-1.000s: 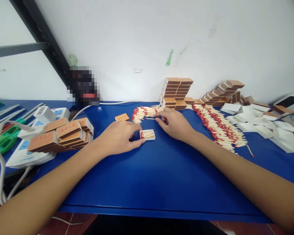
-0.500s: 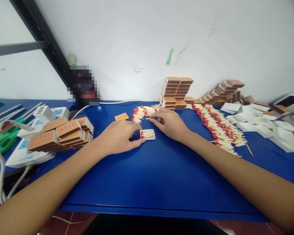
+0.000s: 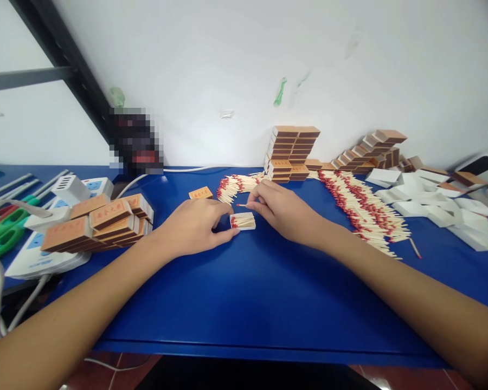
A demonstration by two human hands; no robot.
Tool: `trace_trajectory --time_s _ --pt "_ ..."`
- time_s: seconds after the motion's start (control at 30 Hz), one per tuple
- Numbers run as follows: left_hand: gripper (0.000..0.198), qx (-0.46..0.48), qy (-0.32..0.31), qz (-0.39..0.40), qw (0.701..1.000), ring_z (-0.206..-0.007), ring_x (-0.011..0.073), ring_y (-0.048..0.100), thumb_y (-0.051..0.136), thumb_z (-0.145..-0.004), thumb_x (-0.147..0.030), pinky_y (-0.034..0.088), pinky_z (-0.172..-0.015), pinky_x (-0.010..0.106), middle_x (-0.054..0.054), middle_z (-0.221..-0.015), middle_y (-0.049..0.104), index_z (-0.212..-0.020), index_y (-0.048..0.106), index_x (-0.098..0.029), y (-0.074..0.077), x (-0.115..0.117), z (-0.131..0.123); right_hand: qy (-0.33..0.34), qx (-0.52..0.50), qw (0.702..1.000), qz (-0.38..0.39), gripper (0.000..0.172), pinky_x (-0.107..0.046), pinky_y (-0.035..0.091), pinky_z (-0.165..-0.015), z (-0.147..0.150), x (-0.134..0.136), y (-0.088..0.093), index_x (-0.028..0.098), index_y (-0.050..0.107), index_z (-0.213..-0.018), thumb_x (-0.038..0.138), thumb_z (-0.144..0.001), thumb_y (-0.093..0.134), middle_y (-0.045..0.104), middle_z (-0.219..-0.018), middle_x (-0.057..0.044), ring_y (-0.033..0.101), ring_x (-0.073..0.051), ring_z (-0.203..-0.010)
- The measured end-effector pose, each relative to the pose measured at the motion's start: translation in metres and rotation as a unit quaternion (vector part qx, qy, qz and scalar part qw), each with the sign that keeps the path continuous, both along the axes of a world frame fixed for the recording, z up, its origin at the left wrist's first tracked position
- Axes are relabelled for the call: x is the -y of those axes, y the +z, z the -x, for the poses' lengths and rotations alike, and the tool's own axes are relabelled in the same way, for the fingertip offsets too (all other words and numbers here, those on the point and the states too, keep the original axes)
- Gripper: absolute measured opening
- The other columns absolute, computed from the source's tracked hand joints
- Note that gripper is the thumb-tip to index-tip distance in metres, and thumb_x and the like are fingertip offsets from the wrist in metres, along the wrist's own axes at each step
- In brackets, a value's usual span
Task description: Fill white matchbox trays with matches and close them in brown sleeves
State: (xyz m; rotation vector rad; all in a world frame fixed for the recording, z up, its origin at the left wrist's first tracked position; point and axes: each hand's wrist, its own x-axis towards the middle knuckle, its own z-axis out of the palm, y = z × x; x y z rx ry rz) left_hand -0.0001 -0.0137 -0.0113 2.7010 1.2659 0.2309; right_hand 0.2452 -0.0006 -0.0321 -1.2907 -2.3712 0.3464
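Note:
A small white tray holding red-tipped matches lies on the blue table. My left hand has its thumb and forefinger around the tray's left end. Just above and right of the tray, my right hand pinches a single match, its red head pointing left. Behind the hands is a pile of matches, partly hidden by my right hand. An orange matchbox cover sits beyond my left hand.
Matchboxes are stacked against the wall. At right lie rows of matches and white trays. Orange matchboxes, a power strip and green-handled scissors are at left.
My right hand has come slightly nearer the tray, and the match in its fingers now shows clear of the table, above the tray. My left hand stays at the tray.

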Motion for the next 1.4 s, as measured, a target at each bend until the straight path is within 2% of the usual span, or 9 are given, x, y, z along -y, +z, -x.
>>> trace_trajectory --time_s 0.17,0.3,0.43,0.7,0.83,0.93,1.0,1.2,1.4 --pt "0.027 -0.004 0.002 -0.007 1.000 -0.067 0.0175 0.060 0.070 -0.099 -0.046 0.034 -0.061 0.032 0.002 -0.081 0.071 -0.094 0.071 -0.020 -0.002 0.000 0.001 0.056 -0.003 0.998 0.018 0.012 -0.032 0.042 -0.075 0.004 0.015 -0.001 0.020 0.065 -0.103 0.024 -0.110 0.056 0.065 -0.102 -0.006 0.059 -0.019 -0.084" --pt "0.028 -0.003 0.005 -0.004 1.000 -0.068 0.0176 0.060 0.070 -0.099 -0.047 0.035 -0.062 0.031 0.002 -0.081 0.071 -0.102 0.074 -0.020 -0.002 0.000 0.000 0.075 -0.034 0.997 -0.007 0.011 -0.031 0.042 -0.075 -0.006 0.009 -0.001 0.020 0.070 -0.103 0.028 -0.107 0.063 0.063 -0.096 -0.005 0.058 -0.018 -0.084" --pt "0.028 -0.006 0.004 0.000 1.000 -0.068 0.0176 0.061 0.070 -0.099 -0.046 0.035 -0.062 0.031 0.002 -0.081 0.072 -0.106 0.076 -0.020 -0.001 -0.001 -0.001 0.087 -0.029 0.996 0.013 0.009 -0.031 0.040 -0.073 -0.012 0.005 0.001 0.020 0.071 -0.096 0.025 -0.103 0.067 0.061 -0.088 -0.002 0.056 -0.017 -0.079" --pt "0.028 -0.002 0.004 0.000 1.000 -0.066 0.0170 0.059 0.071 -0.098 -0.045 0.034 -0.061 0.031 0.001 -0.078 0.070 -0.105 0.077 -0.019 -0.001 -0.001 0.000 0.065 -0.046 0.995 0.057 0.013 -0.030 0.039 -0.071 -0.003 0.010 0.000 0.020 0.068 -0.091 0.025 -0.103 0.065 0.063 -0.084 -0.001 0.055 -0.016 -0.075" --pt "0.026 0.000 0.000 0.002 1.000 -0.065 0.0164 0.059 0.071 -0.099 -0.044 0.035 -0.062 0.031 0.000 -0.077 0.070 -0.105 0.076 -0.020 -0.001 -0.001 0.000 0.013 -0.051 0.999 -0.015 0.011 -0.032 0.041 -0.073 -0.009 -0.007 -0.009 0.020 0.071 -0.099 0.025 -0.103 0.063 0.064 -0.088 -0.003 0.057 -0.018 -0.077" --pt "0.027 -0.003 0.002 -0.004 1.000 -0.065 0.0165 0.060 0.070 -0.099 -0.045 0.035 -0.061 0.031 0.001 -0.078 0.070 -0.105 0.076 -0.019 -0.001 -0.001 0.000 -0.026 -0.011 0.998 -0.064 0.023 -0.035 0.044 -0.079 -0.015 -0.023 -0.018 0.019 0.076 -0.120 0.024 -0.104 0.061 0.067 -0.099 -0.008 0.061 -0.021 -0.085" --pt "0.028 -0.004 0.003 -0.003 1.000 -0.065 0.0169 0.060 0.070 -0.099 -0.045 0.036 -0.062 0.031 0.001 -0.078 0.071 -0.107 0.077 -0.019 -0.001 -0.001 0.000 -0.029 0.014 0.997 -0.069 0.028 -0.037 0.046 -0.081 -0.017 -0.030 -0.024 0.019 0.078 -0.125 0.026 -0.106 0.058 0.068 -0.102 -0.010 0.063 -0.024 -0.089" --pt "0.026 -0.007 -0.003 -0.009 1.000 -0.065 0.0169 0.060 0.070 -0.100 -0.045 0.035 -0.060 0.031 0.000 -0.076 0.070 -0.104 0.075 -0.020 0.000 0.000 -0.001 -0.042 0.028 0.996 -0.078 0.032 -0.037 0.046 -0.078 -0.016 -0.033 -0.030 0.019 0.078 -0.129 0.029 -0.107 0.057 0.070 -0.105 -0.011 0.064 -0.024 -0.088" --pt "0.025 -0.005 -0.003 -0.006 1.000 -0.065 0.0168 0.060 0.070 -0.099 -0.044 0.035 -0.061 0.031 0.000 -0.076 0.070 -0.104 0.075 -0.020 0.001 0.000 -0.001 -0.034 0.013 0.996 -0.075 0.024 -0.035 0.042 -0.075 -0.016 -0.034 -0.027 0.019 0.077 -0.120 0.026 -0.106 0.060 0.068 -0.099 -0.008 0.060 -0.022 -0.082"
